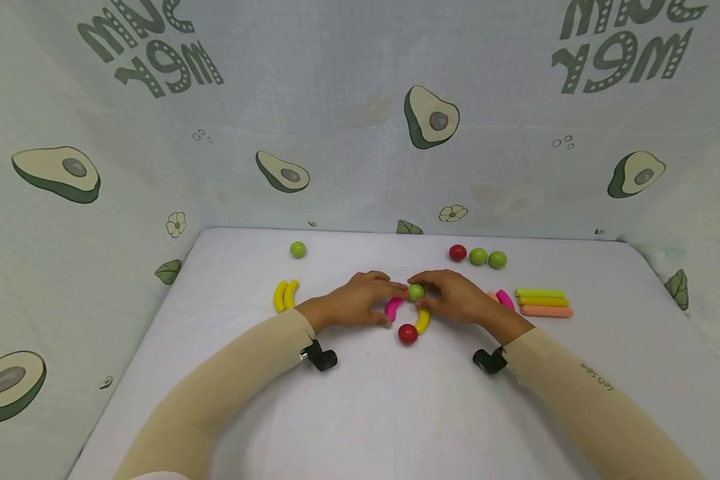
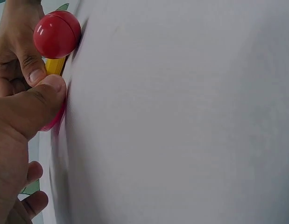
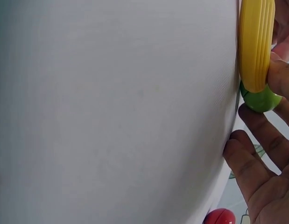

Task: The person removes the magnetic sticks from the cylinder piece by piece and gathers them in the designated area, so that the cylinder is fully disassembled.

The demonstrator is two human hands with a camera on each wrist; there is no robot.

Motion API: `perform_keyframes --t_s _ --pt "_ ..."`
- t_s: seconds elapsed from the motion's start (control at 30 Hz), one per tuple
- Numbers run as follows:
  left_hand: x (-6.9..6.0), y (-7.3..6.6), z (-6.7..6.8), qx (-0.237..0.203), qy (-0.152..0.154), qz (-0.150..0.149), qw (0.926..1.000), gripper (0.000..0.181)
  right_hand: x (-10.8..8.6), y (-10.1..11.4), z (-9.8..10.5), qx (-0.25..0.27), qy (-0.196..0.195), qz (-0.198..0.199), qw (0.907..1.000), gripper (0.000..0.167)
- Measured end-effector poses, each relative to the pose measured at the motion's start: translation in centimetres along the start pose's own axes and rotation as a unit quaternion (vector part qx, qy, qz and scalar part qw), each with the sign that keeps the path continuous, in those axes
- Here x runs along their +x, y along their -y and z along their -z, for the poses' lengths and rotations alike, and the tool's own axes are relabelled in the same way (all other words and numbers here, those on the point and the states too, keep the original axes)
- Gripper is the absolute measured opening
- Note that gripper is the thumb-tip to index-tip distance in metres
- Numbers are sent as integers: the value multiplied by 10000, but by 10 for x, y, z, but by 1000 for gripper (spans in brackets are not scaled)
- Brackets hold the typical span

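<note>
A small arrangement lies mid-table between the hands: a pink curved piece (image 1: 393, 308), a yellow curved piece (image 1: 423, 322), a green ball (image 1: 417, 292) and a red ball (image 1: 408, 334). My right hand (image 1: 453, 297) holds the green ball between thumb and fingers, just above the yellow piece. From the left, my left hand (image 1: 363, 300) reaches in with fingers extended, their tips beside the green ball. Its thumb is by the pink piece, partly covering it in the left wrist view. The ribbed yellow piece (image 3: 257, 44) partly hides the green ball (image 3: 262, 99) in the right wrist view.
Two yellow curved pieces (image 1: 285, 295) lie left, with a green ball (image 1: 298, 249) behind them. At the back right stand a red ball (image 1: 457, 253) and two green balls (image 1: 488, 258). Colored sticks (image 1: 543, 302) and another pink piece (image 1: 505, 299) lie right of my right hand.
</note>
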State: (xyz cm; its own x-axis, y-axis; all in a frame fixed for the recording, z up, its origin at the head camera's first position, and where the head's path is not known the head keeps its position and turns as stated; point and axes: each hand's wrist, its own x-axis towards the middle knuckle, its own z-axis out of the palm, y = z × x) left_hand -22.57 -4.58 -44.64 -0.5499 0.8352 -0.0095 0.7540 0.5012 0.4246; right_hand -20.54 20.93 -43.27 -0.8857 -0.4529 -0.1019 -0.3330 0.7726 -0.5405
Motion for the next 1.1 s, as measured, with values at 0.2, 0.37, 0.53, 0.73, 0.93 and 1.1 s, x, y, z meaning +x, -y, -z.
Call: perform_keyframes --t_s 0.2,0.37,0.53,0.73,0.93,1.1 --pt "3 0 0 125 16 47 9999 61 0 0 0 -8 22 23 10000 51" --pt "4 -2 2 358 30 120 9993 58 -1 2 0 -62 50 -9 10000 51" --pt "4 -2 1 383 -7 313 9988 58 -1 0 -1 -136 37 -71 9999 51" --pt "-2 3 0 347 -131 529 9979 57 -1 1 -1 -131 56 -153 9998 52" --pt "-7 4 1 215 -187 630 9976 60 -3 2 0 -26 35 -283 9996 58" --pt "-11 5 1 262 -216 548 9979 62 -8 5 1 187 57 -488 9986 65"
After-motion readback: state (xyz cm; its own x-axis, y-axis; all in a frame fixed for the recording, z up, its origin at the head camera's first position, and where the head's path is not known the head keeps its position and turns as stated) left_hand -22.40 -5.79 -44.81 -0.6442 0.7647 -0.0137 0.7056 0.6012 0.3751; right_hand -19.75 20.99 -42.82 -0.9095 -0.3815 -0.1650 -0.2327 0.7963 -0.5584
